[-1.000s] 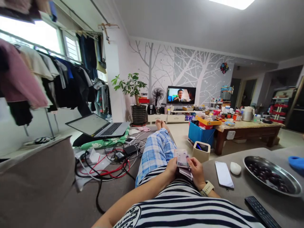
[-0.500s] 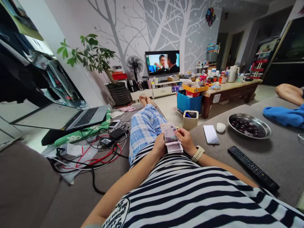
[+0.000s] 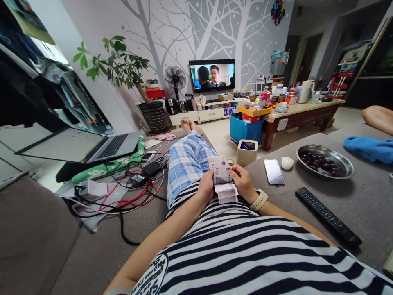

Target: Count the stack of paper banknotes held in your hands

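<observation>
Over my lap I hold a stack of banknotes (image 3: 221, 171), pale purple, with several folded notes (image 3: 226, 193) hanging down at the lower end. My left hand (image 3: 206, 183) is closed on the left edge of the stack. At the right edge, my right hand (image 3: 243, 182) pinches the upper note between thumb and fingers; a pale watch (image 3: 259, 200) is on that wrist. The fingers of the left hand are partly hidden behind the notes.
On the sofa to the right lie a phone (image 3: 274, 172), a white rounded case (image 3: 287, 163), a steel bowl (image 3: 350, 170) of dark fruit and a remote control (image 3: 328, 217). Left are a laptop (image 3: 113, 146) and tangled cables (image 3: 135, 196). A beige bin (image 3: 247, 153) stands beyond.
More of the folded notes hang down below the stack now. Both hands keep their grip in nearly the same place. The view has shifted slightly, and the television picture differs.
</observation>
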A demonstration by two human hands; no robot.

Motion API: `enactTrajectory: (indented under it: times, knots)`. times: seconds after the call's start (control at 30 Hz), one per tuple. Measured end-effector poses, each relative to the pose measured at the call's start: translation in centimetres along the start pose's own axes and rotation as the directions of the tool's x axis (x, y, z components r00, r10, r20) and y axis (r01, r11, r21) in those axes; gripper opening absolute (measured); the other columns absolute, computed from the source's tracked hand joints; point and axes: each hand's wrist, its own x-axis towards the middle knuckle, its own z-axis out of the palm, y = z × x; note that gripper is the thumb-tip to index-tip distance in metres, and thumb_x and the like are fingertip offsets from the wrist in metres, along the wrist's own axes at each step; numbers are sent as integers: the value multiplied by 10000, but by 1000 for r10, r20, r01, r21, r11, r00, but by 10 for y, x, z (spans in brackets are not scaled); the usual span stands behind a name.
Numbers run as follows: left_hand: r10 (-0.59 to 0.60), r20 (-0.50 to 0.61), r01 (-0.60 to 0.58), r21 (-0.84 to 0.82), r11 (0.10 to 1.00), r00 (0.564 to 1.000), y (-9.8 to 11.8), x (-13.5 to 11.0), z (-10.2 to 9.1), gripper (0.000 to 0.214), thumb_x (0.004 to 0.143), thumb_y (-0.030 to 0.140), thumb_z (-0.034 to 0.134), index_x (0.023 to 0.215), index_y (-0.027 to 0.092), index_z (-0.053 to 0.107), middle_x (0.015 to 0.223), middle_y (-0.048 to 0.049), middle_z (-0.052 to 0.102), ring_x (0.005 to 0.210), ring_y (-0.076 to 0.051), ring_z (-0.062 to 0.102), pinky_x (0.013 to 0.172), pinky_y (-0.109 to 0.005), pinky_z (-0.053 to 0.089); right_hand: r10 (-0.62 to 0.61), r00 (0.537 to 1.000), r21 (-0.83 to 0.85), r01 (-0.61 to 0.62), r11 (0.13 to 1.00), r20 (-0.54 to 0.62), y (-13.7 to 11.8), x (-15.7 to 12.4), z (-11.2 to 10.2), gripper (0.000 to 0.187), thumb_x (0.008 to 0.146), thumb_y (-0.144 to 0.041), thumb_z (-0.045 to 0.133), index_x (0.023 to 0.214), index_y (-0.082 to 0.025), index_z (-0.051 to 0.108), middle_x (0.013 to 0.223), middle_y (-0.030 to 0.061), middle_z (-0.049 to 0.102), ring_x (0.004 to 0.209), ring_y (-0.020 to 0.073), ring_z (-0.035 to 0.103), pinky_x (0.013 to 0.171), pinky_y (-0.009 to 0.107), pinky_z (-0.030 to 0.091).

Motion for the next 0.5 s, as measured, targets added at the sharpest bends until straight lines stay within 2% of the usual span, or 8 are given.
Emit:
enactTrajectory:
  times: [0.2, 0.37, 0.5]
  knots:
    - [-24, 36, 23, 14, 1000, 999, 1, -2, 0, 89, 675, 263, 718, 692, 194, 665, 744, -85, 767, 975, -327, 754, 886, -419, 604, -6, 1000, 11, 6, 1000, -4, -6, -2, -1, 369, 935, -551, 601, 786, -215, 641, 651, -13, 540, 610, 156, 454, 587, 296, 379]
    - [-17, 57, 17, 6, 1000, 998, 1, -2, -1, 126, 639, 264, 740, 694, 175, 670, 740, -85, 763, 961, -327, 753, 871, -416, 609, 13, 1000, 32, -13, 999, 9, -9, -3, 0, 401, 918, -591, 612, 771, -218, 633, 628, -19, 500, 607, 157, 452, 567, 290, 369]
    - [-37, 56, 39, -26, 999, 998, 2, -4, -1, 145, 662, 257, 758, 740, 164, 678, 751, -84, 768, 951, -320, 761, 879, -420, 611, 29, 1000, 43, -29, 999, 13, -9, -3, 0, 439, 899, -641, 623, 765, -223, 633, 600, -21, 505, 582, 154, 441, 546, 289, 363]
